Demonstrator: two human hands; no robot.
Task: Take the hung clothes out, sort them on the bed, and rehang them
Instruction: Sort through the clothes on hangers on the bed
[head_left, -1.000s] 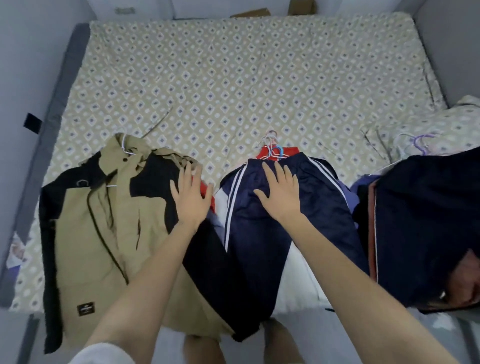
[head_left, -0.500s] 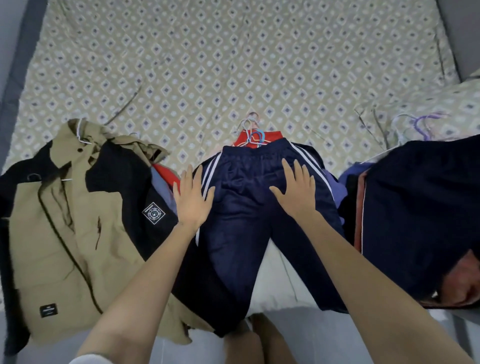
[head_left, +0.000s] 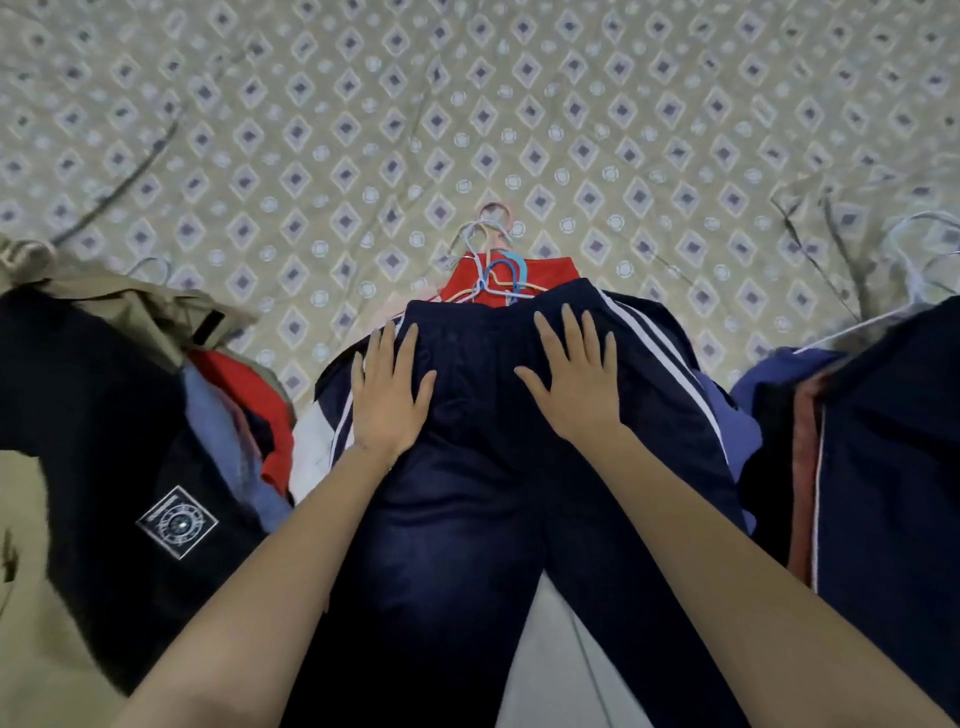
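Navy track trousers (head_left: 478, 499) with white side stripes lie on top of the middle pile on the bed. My left hand (head_left: 387, 395) rests flat on their left hip, fingers straight. My right hand (head_left: 576, 387) lies flat on the right side of the waistband, fingers spread. A cluster of hanger hooks (head_left: 493, 260) in blue, white and pink sticks out above the waistband, over a red garment (head_left: 511, 278). A tan and black jacket (head_left: 93, 467) lies at the left. Another dark navy garment (head_left: 883, 467) lies at the right.
The patterned beige bedsheet (head_left: 467, 114) fills the far half of the view. Red, blue and white clothes (head_left: 249, 415) show between the jacket and the trousers. A white hanger (head_left: 914, 249) lies at the right by a patterned pillow (head_left: 857, 208).
My left hand moved right from the jacket's edge onto the trousers. My right hand slid up to the waistband. The view has come in closer to the middle pile.
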